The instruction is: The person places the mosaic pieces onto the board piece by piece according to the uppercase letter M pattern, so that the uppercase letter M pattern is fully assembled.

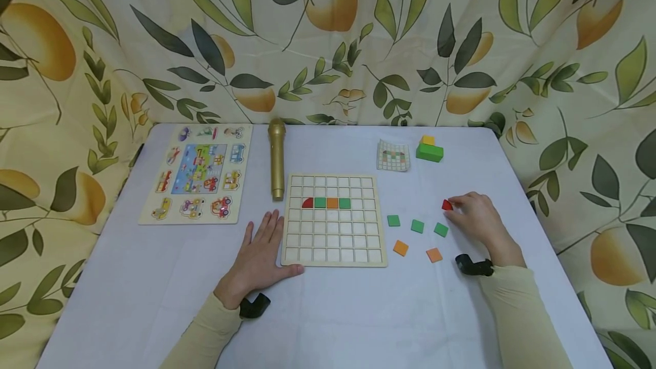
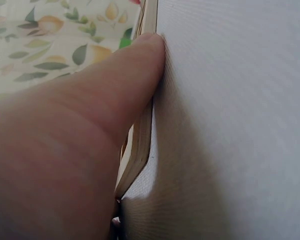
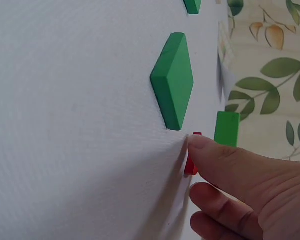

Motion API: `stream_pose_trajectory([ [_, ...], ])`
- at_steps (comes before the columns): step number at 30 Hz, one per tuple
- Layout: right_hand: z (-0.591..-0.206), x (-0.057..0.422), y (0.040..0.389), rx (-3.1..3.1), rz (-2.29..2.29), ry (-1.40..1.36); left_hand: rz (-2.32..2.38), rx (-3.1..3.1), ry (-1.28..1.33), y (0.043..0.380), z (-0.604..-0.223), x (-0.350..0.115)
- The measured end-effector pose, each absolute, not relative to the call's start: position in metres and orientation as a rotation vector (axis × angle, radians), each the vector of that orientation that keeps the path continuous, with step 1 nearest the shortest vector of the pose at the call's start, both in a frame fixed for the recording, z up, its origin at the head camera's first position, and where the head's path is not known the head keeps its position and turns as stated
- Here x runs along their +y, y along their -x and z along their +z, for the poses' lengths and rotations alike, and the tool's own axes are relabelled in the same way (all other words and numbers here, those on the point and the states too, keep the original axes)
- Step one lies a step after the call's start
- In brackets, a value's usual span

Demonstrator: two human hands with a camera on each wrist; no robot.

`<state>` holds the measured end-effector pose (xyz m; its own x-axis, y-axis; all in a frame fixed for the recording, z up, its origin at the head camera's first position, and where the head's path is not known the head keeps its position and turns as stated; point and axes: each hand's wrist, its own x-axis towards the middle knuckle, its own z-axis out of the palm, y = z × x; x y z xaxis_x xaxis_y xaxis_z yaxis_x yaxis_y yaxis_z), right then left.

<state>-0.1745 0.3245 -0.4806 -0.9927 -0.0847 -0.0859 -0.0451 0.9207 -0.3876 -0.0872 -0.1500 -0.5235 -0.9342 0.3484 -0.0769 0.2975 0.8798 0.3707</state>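
Between thumb and fingers my right hand (image 1: 476, 218) pinches a small red tile (image 1: 447, 205), close to the tabletop; in the right wrist view the thumb covers part of the red tile (image 3: 191, 162). Just left of it lies a green square tile (image 1: 441, 229). My left hand (image 1: 258, 255) lies flat with fingers spread at the lower left corner of a wooden grid board (image 1: 335, 264). Its thumb (image 2: 135, 60) presses along the board's near edge. One row of the board holds a red quarter-round tile (image 1: 307, 203), green tiles (image 1: 320, 203) and an orange tile (image 1: 332, 203).
Loose green tiles (image 1: 393, 221) and orange tiles (image 1: 401, 248) lie right of the board. Behind them are a pattern card (image 1: 393, 156) and green blocks (image 1: 429, 153) topped by a yellow one (image 1: 427, 140). A gold microphone (image 1: 277, 158) and a vehicle puzzle board (image 1: 146, 215) lie at left.
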Motion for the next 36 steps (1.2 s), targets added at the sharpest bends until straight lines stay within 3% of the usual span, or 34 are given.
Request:
stream_pose_trajectory([
  [36,-0.486,0.288,0.191,2.95,-0.707,0.064,0.547,2.914,-0.499,0.088,-0.525,-0.15],
])
